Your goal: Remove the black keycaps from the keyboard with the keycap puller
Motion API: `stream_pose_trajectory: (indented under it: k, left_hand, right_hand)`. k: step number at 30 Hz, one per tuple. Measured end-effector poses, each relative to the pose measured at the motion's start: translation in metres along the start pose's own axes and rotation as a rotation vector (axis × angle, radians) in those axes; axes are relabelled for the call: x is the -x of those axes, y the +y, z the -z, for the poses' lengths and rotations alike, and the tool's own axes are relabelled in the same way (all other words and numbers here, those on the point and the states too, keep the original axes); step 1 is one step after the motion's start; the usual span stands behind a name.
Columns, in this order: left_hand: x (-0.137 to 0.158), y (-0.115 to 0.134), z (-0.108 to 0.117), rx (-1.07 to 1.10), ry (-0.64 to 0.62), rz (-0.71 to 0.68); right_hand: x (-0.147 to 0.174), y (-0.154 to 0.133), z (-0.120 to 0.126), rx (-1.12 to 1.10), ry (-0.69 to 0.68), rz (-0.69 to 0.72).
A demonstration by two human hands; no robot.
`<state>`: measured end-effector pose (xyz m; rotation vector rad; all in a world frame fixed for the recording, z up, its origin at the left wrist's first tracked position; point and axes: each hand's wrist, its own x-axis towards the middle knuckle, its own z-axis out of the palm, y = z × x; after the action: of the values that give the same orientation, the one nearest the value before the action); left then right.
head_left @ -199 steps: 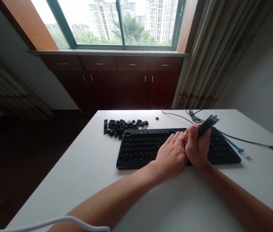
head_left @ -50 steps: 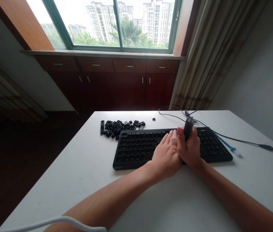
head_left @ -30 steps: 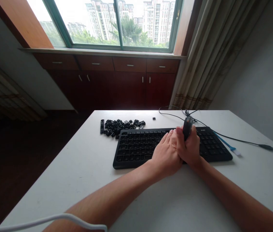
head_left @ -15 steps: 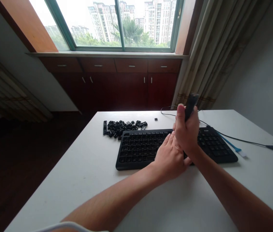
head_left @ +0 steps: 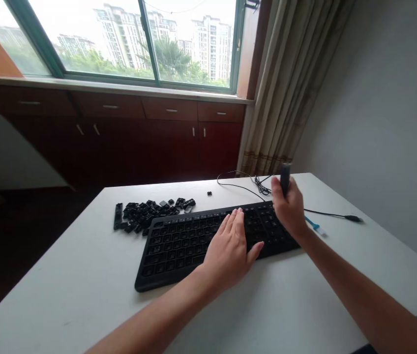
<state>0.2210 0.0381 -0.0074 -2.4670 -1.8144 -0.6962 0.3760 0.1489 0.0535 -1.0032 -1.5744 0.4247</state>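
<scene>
A black keyboard (head_left: 179, 246) lies at a slant on the white table, most of its left keys stripped of their caps. My left hand (head_left: 230, 246) rests flat across its middle, fingers stretched toward the far edge and thumb spread to the right. Over the keyboard's right part, my right hand (head_left: 290, 209) is closed around a black-handled tool (head_left: 285, 178). Its upper end sticks out above the fist and is slightly blurred; the lower end is hidden. Loose black keycaps (head_left: 145, 215) are heaped beyond the keyboard's left end.
A single small keycap (head_left: 209, 193) lies apart near the table's far edge. Behind the keyboard, a thin black cable (head_left: 262, 186) is coiled, and a USB plug (head_left: 353, 218) lies at right. A small blue and white brush-like item (head_left: 317, 227) sits beside the keyboard's right end.
My right hand has moved away from the left hand to the right with the tool, uncovering more keys. The left hand stays on the keyboard. The view has turned to the right.
</scene>
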Motion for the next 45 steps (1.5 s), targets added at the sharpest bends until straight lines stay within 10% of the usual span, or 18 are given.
stream_pose_trajectory:
  k: [5, 22, 34, 45]
  left_hand:
    - [0.0, -0.003, -0.003, -0.058, 0.087, -0.075]
    - [-0.005, 0.001, 0.005, -0.134, 0.074, -0.209]
    - [0.02, -0.013, 0.028, -0.105, 0.068, -0.147]
    - [0.034, -0.017, 0.029, -0.103, 0.087, -0.068]
  right_hand:
    - [0.032, 0.009, -0.008, 0.296, -0.227, 0.262]
    - [0.052, 0.007, -0.009, 0.407, -0.483, 0.339]
    - [0.062, 0.007, -0.004, 0.329, -0.382, 0.397]
    - [0.054, 0.011, -0.001, -0.093, -0.008, -0.023]
